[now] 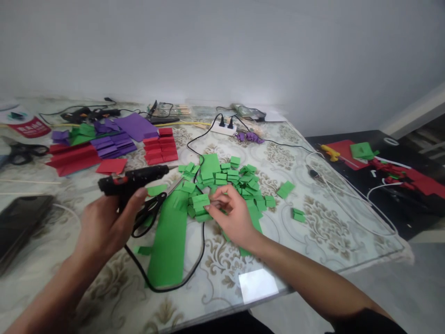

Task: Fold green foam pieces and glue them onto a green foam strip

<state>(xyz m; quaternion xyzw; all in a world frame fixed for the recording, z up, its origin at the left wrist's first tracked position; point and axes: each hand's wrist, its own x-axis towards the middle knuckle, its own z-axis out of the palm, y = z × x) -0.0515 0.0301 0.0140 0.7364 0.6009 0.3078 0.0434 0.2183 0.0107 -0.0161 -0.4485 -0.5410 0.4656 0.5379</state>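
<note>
My left hand (104, 222) is wrapped round the handle of a black hot glue gun (134, 178), its nozzle pointing right. In a pinch, my right hand (231, 211) has a small folded green paper piece (200, 204) by its right edge. Around and behind that hand lies a heap of similar green paper pieces (243, 178). Black-handled scissors (149, 211) rest just below the glue gun, partly hidden by my left hand. A long green paper strip (168, 241) lies flat between my two hands, and a black cord (203, 246) loops over the table beside it.
Folded red paper (160, 147) and purple paper (135, 126) lie at the back left. A white power strip (223, 127) with plugs stands near the wall. At left are a phone (22, 222) and more scissors (24, 150). A black surface (368, 176) at right bears papers and a yellow glue gun (330, 152).
</note>
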